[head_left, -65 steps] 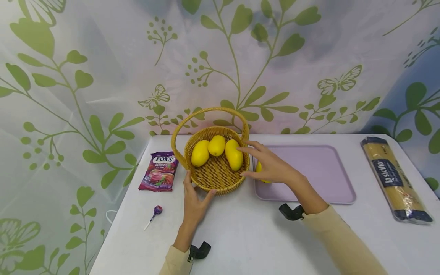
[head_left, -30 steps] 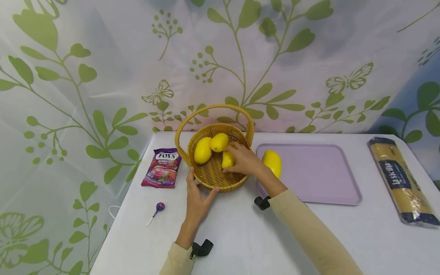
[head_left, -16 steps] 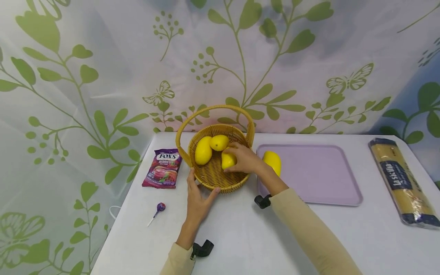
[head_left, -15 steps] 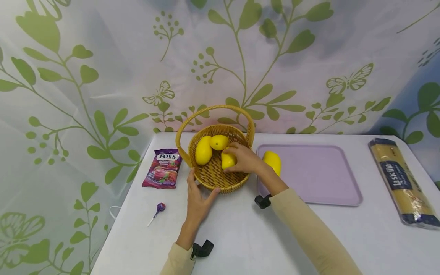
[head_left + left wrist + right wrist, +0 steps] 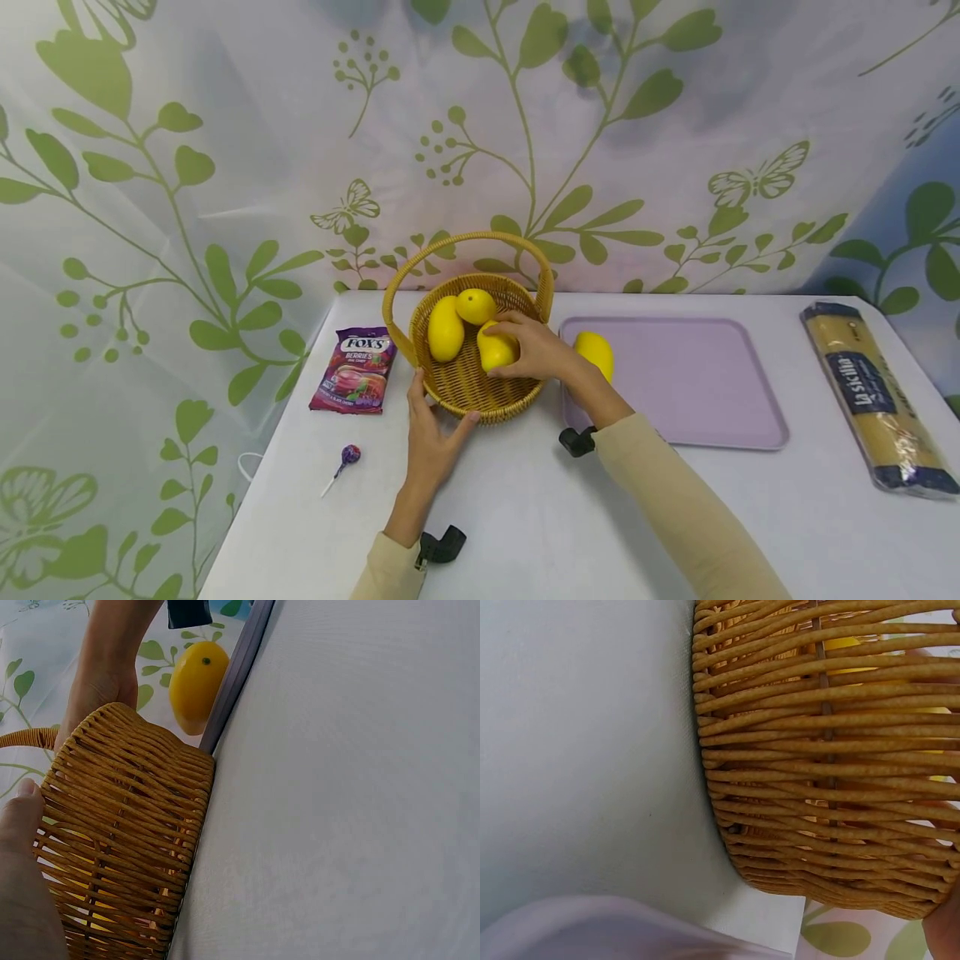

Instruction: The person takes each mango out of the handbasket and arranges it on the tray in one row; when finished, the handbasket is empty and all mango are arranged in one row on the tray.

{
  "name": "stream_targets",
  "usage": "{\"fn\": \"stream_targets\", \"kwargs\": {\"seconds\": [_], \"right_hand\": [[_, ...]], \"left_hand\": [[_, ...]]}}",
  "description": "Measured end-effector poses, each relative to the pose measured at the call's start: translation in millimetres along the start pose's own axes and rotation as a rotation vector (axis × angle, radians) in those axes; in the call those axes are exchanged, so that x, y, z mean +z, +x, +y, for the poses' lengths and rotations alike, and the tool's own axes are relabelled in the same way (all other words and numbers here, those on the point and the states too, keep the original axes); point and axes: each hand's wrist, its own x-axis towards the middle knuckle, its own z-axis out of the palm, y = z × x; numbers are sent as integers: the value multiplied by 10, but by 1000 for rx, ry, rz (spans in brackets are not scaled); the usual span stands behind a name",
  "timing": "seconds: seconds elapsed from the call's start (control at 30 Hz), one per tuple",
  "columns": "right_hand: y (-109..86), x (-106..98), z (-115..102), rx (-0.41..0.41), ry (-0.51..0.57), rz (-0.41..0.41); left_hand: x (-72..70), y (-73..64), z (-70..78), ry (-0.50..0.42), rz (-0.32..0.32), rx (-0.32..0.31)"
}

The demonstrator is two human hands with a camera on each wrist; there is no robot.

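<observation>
In the head view a round wicker basket with a tall handle holds three yellow mangoes. One mango lies at the left and another mango at the back. The right hand reaches over the basket's right side and grips the third mango, fingers behind it and thumb in front. The left hand holds the basket at its front left, thumb at the rim; the left wrist view shows that thumb against the weave. A further mango sits on the tray, partly hidden by the right wrist.
A lilac tray lies right of the basket, with a pasta packet beyond it. To the left are a purple candy bag and a lollipop. A printed cloth hangs behind the white table.
The right hand has moved from the basket's right edge into the basket and taken hold of the right mango. Lately that mango has shifted slightly left. The left hand stays on the basket.
</observation>
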Motion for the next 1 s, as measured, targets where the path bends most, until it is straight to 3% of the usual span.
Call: {"fn": "stream_targets", "kwargs": {"seconds": [1.0], "right_hand": [[-64, -67, -17, 0, -11, -27]], "left_hand": [[-14, -1, 38, -7, 0, -3]]}}
